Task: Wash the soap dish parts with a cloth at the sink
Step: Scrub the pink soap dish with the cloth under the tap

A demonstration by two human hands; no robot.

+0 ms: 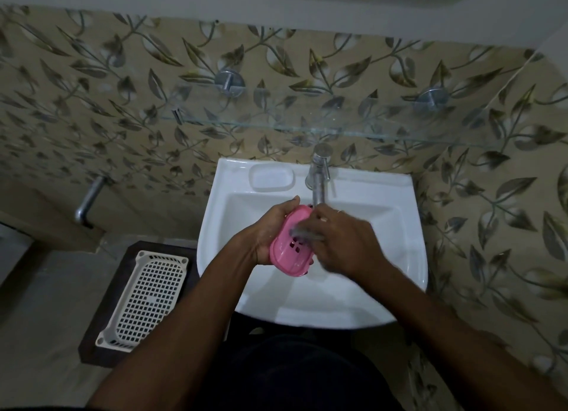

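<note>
A pink soap dish part (290, 247) with slotted holes is held tilted over the white sink (399, 226). My left hand (270, 229) grips it from the left and beneath. My right hand (344, 241) presses a grey cloth (302, 233) against the dish's holed face; the cloth is blurred and mostly hidden under the fingers. Both hands are just below the metal tap (319, 177). I cannot tell whether water is running.
A white perforated plastic basket (147, 297) lies on a dark stand left of the sink. A glass shelf (307, 127) juts from the leaf-patterned wall above the tap. A moulded soap recess (272, 177) sits at the sink's back left. A metal pipe (89, 198) sticks out at far left.
</note>
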